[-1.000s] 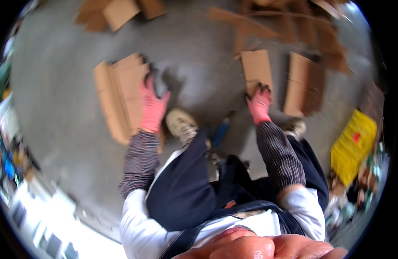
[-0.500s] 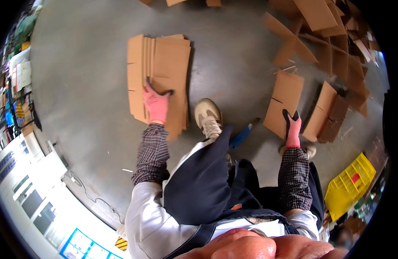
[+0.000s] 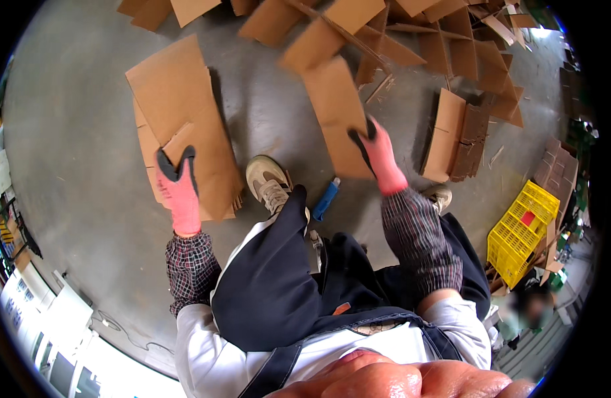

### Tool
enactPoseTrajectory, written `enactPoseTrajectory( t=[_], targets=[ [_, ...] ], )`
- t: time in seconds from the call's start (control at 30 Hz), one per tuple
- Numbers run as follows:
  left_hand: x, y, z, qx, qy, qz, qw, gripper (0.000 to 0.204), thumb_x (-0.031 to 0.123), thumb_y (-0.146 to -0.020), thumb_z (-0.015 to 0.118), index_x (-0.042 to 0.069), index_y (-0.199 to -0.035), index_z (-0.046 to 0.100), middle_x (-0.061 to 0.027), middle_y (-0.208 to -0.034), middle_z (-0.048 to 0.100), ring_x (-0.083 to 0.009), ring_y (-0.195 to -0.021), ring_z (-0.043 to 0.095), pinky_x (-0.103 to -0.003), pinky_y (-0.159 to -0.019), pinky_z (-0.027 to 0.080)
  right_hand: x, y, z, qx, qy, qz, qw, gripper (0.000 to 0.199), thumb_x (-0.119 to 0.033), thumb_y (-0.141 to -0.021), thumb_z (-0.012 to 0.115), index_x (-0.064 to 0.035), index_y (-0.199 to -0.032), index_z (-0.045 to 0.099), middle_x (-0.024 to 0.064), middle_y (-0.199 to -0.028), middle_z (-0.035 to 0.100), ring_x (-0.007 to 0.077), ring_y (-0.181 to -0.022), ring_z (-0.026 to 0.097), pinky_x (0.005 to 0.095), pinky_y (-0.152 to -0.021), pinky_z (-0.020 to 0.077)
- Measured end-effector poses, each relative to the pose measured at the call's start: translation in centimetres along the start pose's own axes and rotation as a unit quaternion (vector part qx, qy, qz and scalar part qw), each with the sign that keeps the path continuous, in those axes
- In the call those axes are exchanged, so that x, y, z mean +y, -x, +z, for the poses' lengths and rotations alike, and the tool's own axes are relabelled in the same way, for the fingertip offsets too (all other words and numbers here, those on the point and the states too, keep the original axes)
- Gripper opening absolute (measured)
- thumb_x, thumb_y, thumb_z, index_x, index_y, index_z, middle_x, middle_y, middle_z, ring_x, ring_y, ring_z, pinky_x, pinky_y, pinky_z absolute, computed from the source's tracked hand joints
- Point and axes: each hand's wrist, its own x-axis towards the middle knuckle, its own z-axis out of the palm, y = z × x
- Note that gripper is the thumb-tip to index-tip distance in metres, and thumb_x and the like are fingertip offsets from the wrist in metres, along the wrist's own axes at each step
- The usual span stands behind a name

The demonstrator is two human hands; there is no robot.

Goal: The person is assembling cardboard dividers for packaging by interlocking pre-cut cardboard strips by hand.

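Note:
My left hand (image 3: 179, 192), in a pink glove with black fingertips, rests on the near left part of a stack of flat cardboard sheets (image 3: 211, 189), its thumb and fingers spread apart. The top sheet (image 3: 166, 79) lies askew on that stack, reaching past its far end. Across from it, my right hand (image 3: 383, 159), gloved alike, pinches the near right edge of a slotted cardboard sheet (image 3: 337, 109), which hangs tilted over the floor. Some of that hand's fingers are hidden.
A short cardboard pile (image 3: 448, 136) lies to the right. Interlocked cardboard dividers (image 3: 444, 50) spread across the far right. A blue-handled tool (image 3: 326, 200) lies between my feet, near my shoe (image 3: 267, 179). The yellow crate (image 3: 523, 229) stands at the right.
My right hand has carried its cardboard sheet up and leftward, away from the short pile. The stack's top sheet now lies askew, and my left hand has drawn back toward the near end.

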Motion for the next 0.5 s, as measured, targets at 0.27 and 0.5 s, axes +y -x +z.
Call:
enactPoseTrajectory(
  t=[0.27,0.5],
  targets=[
    [2.8,1.3,7.0,-0.211,-0.152,0.277,0.925,0.044,0.010,-0.073,0.064,0.005,-0.114,0.050,-0.0131,-0.105,0.058,-0.0299,-0.092,0.057,-0.036,-0.080,0.048,-3.0,-8.7,-0.1,0.067,0.278,-0.081,0.955,0.043,-0.027,-0.081,0.060,-0.0081,-0.119,0.050,0.0164,-0.107,0.059,0.0312,-0.100,0.056,0.0376,-0.084,0.0454],
    [5.2,-1.8,13.2,-0.309,-0.236,0.292,0.874,0.046,0.017,-0.076,0.063,0.007,-0.118,0.048,-0.0128,-0.102,0.057,-0.0288,-0.093,0.057,-0.037,-0.077,0.049,-2.1,5.8,-4.5,0.139,0.235,-0.094,0.957,0.055,-0.008,-0.071,0.067,-0.0010,-0.121,0.046,0.0201,-0.114,0.054,0.0368,-0.102,0.055,0.0394,-0.085,0.0455]
  ],
)
